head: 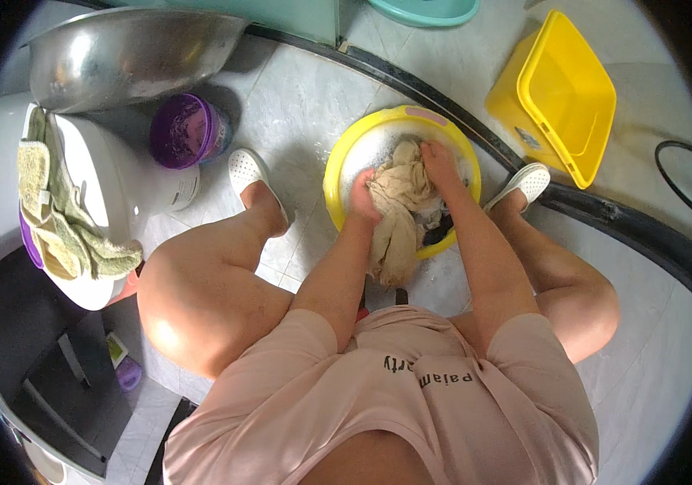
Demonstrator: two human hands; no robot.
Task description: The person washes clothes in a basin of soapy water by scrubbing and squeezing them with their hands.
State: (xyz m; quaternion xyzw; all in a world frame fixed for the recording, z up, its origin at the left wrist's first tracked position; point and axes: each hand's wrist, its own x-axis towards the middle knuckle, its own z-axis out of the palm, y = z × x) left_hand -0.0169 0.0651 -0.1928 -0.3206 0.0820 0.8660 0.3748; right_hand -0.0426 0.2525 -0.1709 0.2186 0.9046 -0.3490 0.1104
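Note:
Between my feet stands a round basin with a yellow rim (pixel 335 182), filled with sudsy water (pixel 361 145). Both hands are on a wet, beige cloth (pixel 403 188) bunched inside it. My left hand (pixel 365 195) grips the cloth's left side. On the upper right, my right hand (pixel 440 165) is closed on another part of it. One end of the cloth hangs over the basin's near rim towards me. Beneath my right forearm, darker wet fabric (pixel 440 230) lies in the basin, partly hidden.
A yellow plastic bin (pixel 564 100) sits at upper right, beyond a raised black sill (pixel 443 100). At left are a large metal basin (pixel 134 57), a purple bucket (pixel 182 130) and a white toilet (pixel 103 163) draped with green towels (pixel 73 212). A turquoise basin (pixel 428 11) is at the top.

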